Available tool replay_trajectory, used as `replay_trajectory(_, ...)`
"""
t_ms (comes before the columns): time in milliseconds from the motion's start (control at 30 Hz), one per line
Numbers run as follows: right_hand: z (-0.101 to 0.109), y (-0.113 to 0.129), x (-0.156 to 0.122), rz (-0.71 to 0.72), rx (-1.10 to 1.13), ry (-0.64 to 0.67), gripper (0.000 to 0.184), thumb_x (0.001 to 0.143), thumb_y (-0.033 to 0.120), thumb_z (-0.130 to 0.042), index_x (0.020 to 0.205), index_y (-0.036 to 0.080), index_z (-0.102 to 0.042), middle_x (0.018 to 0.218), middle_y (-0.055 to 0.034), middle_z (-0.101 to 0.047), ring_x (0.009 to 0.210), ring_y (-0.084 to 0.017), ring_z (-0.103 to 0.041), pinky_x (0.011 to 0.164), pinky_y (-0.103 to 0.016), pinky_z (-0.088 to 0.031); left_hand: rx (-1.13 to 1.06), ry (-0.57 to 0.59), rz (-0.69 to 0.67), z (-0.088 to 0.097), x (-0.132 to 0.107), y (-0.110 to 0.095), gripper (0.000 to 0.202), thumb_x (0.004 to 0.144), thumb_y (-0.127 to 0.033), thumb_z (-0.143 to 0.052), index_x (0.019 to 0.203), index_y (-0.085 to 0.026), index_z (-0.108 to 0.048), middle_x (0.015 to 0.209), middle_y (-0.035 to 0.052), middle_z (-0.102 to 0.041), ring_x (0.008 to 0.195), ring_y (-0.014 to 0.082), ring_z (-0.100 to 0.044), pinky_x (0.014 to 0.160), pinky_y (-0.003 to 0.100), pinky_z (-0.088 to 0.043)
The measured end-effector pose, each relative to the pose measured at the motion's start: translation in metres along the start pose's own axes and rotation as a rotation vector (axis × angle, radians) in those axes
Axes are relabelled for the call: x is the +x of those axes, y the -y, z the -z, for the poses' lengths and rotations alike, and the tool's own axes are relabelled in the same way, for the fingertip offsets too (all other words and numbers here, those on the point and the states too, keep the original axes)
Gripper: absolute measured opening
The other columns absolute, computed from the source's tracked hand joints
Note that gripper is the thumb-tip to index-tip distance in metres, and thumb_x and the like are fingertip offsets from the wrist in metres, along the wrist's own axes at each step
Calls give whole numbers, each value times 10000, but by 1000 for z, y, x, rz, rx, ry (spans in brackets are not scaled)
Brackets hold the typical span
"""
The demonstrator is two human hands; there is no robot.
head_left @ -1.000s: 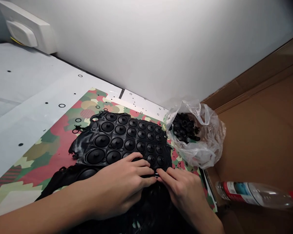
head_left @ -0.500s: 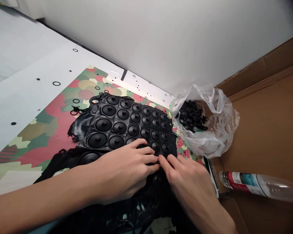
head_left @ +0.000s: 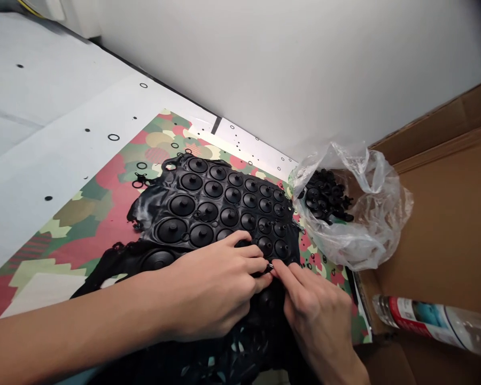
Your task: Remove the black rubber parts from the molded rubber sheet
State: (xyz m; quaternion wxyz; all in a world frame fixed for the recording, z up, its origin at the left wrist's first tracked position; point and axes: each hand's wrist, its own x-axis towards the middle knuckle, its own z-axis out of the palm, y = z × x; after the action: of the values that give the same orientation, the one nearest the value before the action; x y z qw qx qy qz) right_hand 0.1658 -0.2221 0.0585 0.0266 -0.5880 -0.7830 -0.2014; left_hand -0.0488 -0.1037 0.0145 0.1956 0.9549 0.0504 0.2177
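Left hand: curled over black rubbery sheet.
Right hand: angled inward, fingertips beside left's.
Grips: hidden, cannot tell.
Bottle, right of hands: cut off.

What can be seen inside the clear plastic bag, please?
Inside the clear plastic bag is a heap of small black parts, some of them round. The heap covers whatever lies beneath it, so that cannot be seen.

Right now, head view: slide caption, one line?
Left hand and right hand, fingertips close together over a black studded sheet; beside it, a clear bag holding black parts.
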Motion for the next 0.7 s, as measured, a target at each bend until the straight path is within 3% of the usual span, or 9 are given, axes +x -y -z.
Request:
replay_trajectory(400, -22, 33, -5, -391, 166, -47, 421, 1063, 70, -470, 1123, 208, -864, 855, -24, -843, 604, -169, -746, 563, -332, -357, -4, -3, 5, -4, 4, 0, 314, 1026, -197, -687, 1327, -180, -773, 1116, 29, -748, 1083, 235, -679, 1208, 473, -316)
replay_trajectory(533, -32, 38, -2, -512, 191, -65, 455, 1061, 83, -467, 1158, 221, -890, 994, -74, -901, 693, -215, -822, 593, -311, -440, -6, 11, -12, -6, 6, 3, 271, 1011, -174, -682, 1260, -188, -787, 1084, 22, -747, 1047, 224, -681, 1156, 461, -355)
replay_trajectory(700, -43, 32, 16, -643, 245, -63, 351, 1123, 243, -568, 1071, 235, -915, 955, -111, -904, 778, -298, -863, 647, -324, -560, -9, 42, -11, -9, 6, 6, 216, 994, -165, -672, 1134, -250, -814, 1070, 13, -740, 1085, 231, -686, 1173, 474, -361)
